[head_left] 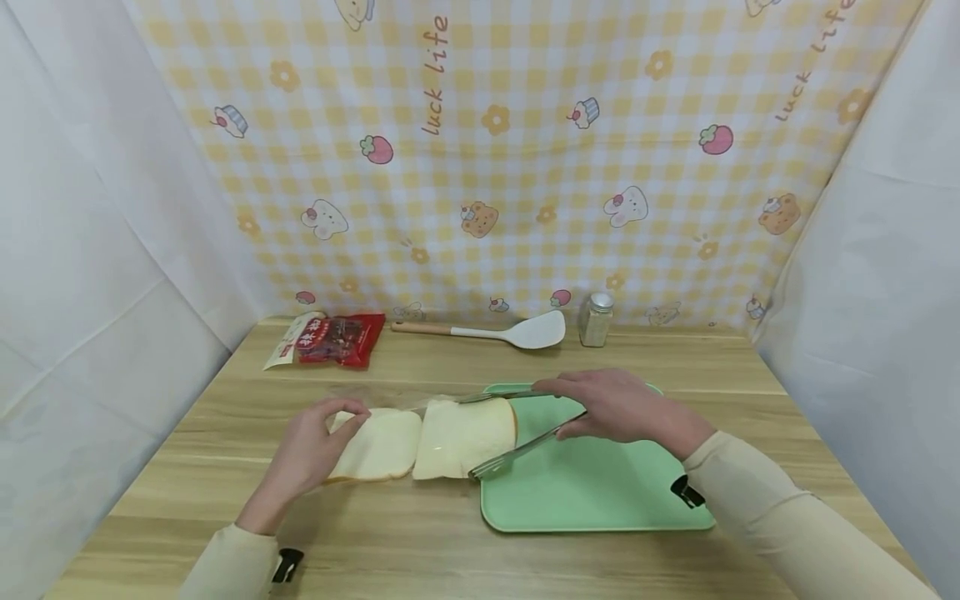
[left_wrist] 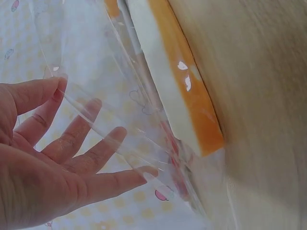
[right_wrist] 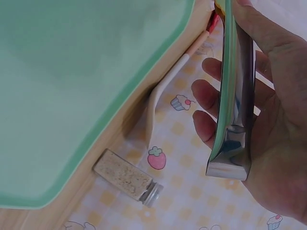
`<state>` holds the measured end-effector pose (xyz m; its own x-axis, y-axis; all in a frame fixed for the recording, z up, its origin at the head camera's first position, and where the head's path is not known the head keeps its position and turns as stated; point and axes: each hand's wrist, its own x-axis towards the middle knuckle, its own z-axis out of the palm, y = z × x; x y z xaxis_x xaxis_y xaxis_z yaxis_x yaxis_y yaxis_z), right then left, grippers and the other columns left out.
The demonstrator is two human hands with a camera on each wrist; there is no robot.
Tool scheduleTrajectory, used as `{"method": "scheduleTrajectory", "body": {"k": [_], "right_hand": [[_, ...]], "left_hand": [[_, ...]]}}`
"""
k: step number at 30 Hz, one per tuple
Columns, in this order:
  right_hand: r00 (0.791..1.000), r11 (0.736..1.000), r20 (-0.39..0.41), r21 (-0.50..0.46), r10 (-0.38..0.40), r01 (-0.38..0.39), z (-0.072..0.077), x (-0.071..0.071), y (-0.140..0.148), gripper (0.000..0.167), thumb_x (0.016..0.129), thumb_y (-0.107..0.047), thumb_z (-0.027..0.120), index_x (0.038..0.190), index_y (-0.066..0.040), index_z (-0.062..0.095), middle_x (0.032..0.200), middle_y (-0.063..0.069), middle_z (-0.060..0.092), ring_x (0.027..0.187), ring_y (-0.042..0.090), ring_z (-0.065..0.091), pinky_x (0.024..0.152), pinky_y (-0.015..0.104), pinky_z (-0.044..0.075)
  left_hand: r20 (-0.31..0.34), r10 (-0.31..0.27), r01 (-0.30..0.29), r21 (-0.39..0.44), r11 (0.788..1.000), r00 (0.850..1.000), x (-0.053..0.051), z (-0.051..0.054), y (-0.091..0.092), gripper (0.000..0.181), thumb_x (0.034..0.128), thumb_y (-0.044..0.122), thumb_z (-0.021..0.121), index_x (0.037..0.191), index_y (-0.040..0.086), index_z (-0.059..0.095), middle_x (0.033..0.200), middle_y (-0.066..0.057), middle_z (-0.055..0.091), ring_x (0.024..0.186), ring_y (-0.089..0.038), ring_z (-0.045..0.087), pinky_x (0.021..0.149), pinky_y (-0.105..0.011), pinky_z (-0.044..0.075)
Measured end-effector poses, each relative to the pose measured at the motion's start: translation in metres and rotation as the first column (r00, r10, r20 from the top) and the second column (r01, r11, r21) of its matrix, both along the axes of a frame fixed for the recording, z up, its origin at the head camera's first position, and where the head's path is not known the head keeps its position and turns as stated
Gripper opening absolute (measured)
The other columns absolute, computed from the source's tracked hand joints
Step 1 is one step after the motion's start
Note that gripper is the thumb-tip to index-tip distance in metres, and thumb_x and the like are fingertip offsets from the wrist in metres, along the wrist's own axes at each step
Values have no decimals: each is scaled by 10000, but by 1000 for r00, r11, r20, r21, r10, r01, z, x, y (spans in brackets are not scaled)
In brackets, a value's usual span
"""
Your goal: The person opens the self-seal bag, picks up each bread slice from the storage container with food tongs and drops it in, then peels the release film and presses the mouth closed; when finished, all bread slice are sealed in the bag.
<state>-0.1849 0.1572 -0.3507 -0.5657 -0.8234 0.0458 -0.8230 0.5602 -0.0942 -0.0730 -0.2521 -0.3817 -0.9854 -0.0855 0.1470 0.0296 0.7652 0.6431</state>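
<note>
Two bread slices lie side by side at the tray's left in the head view, the left slice (head_left: 381, 443) flat and the right slice (head_left: 467, 437) reaching over the tray's edge. My left hand (head_left: 311, 446) pinches the rim of a clear plastic bag (left_wrist: 86, 112) between thumb and index finger, its other fingers spread behind the film. My right hand (head_left: 618, 406) holds metal tongs (right_wrist: 235, 105), whose spread arms stand on either side of the right slice.
A green tray (head_left: 600, 492) lies under the right hand. Along the back are a red snack packet (head_left: 341, 339), a white spatula (head_left: 536, 331) with a wooden handle, and a glass shaker jar (head_left: 597, 321). A patterned cloth (head_left: 487, 167) hangs behind.
</note>
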Motion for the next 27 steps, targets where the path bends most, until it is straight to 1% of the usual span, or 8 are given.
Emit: {"method": "scheduleTrajectory", "body": {"k": [3,6,8,12,16,19,23,27], "right_hand": [[1000,1000,12,0,-2,2,0,0,0,656,919,-442,809,1492,-215,585,1326,6,721,1055,221,744,762,404,588],[999,1000,44,-2,-7,7,0,-2,2,662,928,-451,798,1504,-212,577,1350,15,715,1078,223,744,793,418,590],[997,1000,71,-4,-12,13,-1,-3,3,666,935,-458,790,1512,-208,572,1356,23,713,1065,216,746,800,419,588],[991,1000,132,-4,-27,28,-1,-4,6,672,948,-482,768,1526,-209,559,1380,29,697,855,85,708,752,356,550],[976,998,212,-12,-51,55,-1,-6,6,671,950,-496,762,1529,-225,558,1430,19,660,702,-54,544,712,278,479],[966,998,251,-18,-60,66,-2,-6,5,674,951,-496,762,1532,-227,556,1413,11,659,707,-55,515,701,256,454],[965,998,259,-27,-48,57,-4,-6,1,666,951,-493,763,1526,-221,563,1402,2,667,700,-47,520,717,263,462],[965,998,262,-42,-28,40,-8,-6,-4,659,950,-498,763,1519,-229,570,1372,-3,683,690,-46,524,722,268,473]], "left_hand": [[8,7,-7,-2,1000,1000,0,0,-1,173,1051,205,673,1133,93,777,1354,-200,712,1197,-354,658,885,-425,495],[14,13,-13,-3,1000,1000,0,0,-2,197,1057,230,666,1144,87,771,1365,-210,703,950,-253,630,818,-363,465],[19,16,-16,-1,1000,1000,0,0,-2,213,1062,242,660,1153,82,767,1367,-214,700,777,-179,529,784,-337,444],[17,15,-15,3,1000,1000,0,-1,-3,230,1060,256,664,1160,77,766,1342,-213,711,661,-137,390,757,-320,424],[-13,-3,3,-8,1000,1000,0,-2,-3,187,1049,219,679,1139,86,775,1274,-176,748,811,-178,531,761,-325,437],[-33,-25,25,-11,1000,999,1,-3,-2,149,1042,166,680,1119,86,780,1244,-164,760,1017,-287,682,849,-415,543],[-36,-49,49,-6,999,998,1,-4,0,130,1038,124,669,1094,86,780,1250,-177,754,1292,-438,643,1043,-610,529],[-11,-43,43,-8,999,999,1,-4,2,119,1038,131,659,1068,109,772,1260,-164,748,1293,-420,641,1035,-585,527]]}}
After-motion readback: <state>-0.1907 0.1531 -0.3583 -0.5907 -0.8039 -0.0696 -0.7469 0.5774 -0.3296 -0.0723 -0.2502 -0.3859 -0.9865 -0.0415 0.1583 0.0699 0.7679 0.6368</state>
